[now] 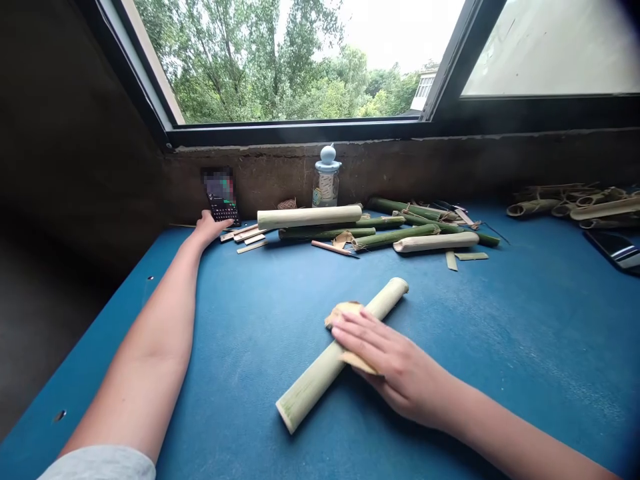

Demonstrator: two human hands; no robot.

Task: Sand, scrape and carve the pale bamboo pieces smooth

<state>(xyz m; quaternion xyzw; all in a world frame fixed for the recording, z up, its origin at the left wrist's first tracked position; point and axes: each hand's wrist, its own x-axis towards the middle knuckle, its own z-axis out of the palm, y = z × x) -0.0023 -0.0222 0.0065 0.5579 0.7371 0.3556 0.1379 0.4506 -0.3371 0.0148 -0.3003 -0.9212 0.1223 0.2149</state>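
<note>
A half-length of pale, peeled bamboo (320,377) lies slantwise on the blue table. My right hand (383,357) rests over its middle, fingers laid together on a tan, folded piece of sandpaper (347,309) that wraps the bamboo's surface. Part of the sandpaper is hidden under the palm. Far off at the left, my left hand (209,228) is at the foot of a dark phone (220,193) that leans upright against the wall. Its thumb lies across the phone's lower front, and the other fingers are at the left edge, partly hidden.
Along the wall lie a thick pale bamboo piece (310,217), several green bamboo stalks (400,237), thin strips (253,240) and a pencil (334,249). A jar with a blue lid (327,180) stands behind. More cut bamboo (533,208) and a black phone-like object (613,250) sit at right.
</note>
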